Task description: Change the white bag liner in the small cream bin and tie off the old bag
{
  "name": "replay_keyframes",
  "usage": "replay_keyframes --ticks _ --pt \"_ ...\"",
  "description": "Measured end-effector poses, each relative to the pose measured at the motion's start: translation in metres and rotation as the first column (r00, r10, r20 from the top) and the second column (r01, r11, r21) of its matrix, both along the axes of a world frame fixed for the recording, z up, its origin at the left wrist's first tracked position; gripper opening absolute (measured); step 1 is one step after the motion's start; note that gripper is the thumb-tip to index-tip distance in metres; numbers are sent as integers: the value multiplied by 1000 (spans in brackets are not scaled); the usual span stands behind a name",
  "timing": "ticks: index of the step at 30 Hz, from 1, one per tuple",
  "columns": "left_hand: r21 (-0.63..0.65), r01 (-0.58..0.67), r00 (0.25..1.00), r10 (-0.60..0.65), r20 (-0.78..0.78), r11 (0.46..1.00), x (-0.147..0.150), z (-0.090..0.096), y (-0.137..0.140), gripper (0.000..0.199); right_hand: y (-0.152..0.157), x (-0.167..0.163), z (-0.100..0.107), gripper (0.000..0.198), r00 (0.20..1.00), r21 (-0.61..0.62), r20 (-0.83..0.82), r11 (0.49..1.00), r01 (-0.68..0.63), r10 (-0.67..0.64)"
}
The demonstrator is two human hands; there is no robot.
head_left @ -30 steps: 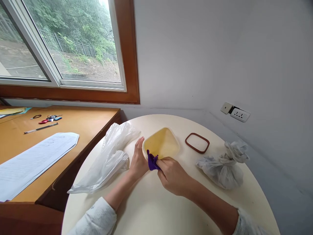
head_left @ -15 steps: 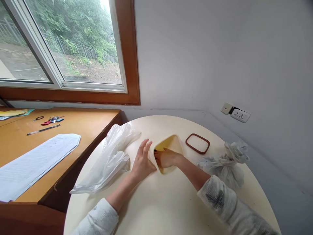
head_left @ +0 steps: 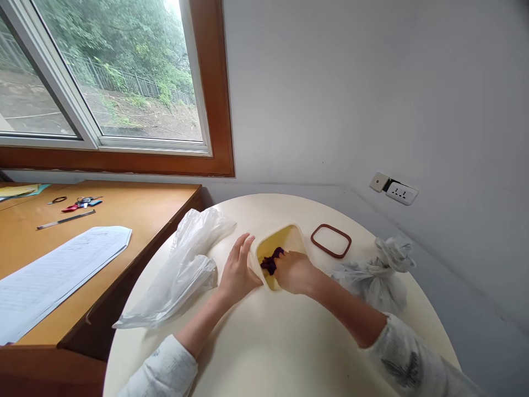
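Note:
A cream-coloured plastic bin with a rounded rectangular mouth tips toward me on the round table. My left hand grips its left side, fingers along the outer wall and thumb underneath. At the bin's mouth, my right hand is closed on a dark purple cloth, part of which still hangs inside against the yellowish inner wall. The right fingertips are partly hidden by the hand itself. Beyond the bin to the right lies a brown rounded rectangular frame.
A crumpled clear plastic bag lies left on the white table; a knotted whitish plastic bag sits right. The wooden desk on the left holds papers, a pen and keys. Sockets are on the wall.
My right hand has drawn back toward the bin's mouth, bringing the purple cloth into view. My left hand keeps its grip on the bin. The view has shifted slightly.

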State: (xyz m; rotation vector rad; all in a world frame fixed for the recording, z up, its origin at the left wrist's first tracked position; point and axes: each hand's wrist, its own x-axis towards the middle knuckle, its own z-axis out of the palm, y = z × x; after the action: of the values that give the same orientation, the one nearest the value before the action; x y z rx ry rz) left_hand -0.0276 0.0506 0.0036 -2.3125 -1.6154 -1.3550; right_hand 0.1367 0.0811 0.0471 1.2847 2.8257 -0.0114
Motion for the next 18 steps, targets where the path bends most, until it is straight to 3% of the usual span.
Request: replay_keyframes --ticks 5,8,10,12,14,16,18 --pt "-24 -1 1000 2 31 1000 -2 3 1 98 -32 36 30 21 967 54 -250 998 -32 44" --pt "-26 8 999 -7 36 1000 -3 4 0 98 -42 60 43 23 903 -160 -430 984 -81 4" --pt "-36 -4 999 6 46 999 -3 4 -1 100 -42 77 45 26 826 -380 -544 921 -83 -150" --pt "-46 -29 997 32 76 999 -4 5 -2 103 -39 94 41 22 650 -566 -628 824 -4 -428" --pt "-46 -41 992 47 117 998 -5 5 -2 107 -33 107 34 21 352 -724 -637 689 32 -686" --pt "-40 -34 988 40 150 999 -5 5 -1 109 -26 114 28 22 70 -805 -592 592 -27 -803" --pt "-36 -28 985 33 166 999 -4 5 -1 109 -20 116 26 21 -96 -809 -575 582 -82 -813"
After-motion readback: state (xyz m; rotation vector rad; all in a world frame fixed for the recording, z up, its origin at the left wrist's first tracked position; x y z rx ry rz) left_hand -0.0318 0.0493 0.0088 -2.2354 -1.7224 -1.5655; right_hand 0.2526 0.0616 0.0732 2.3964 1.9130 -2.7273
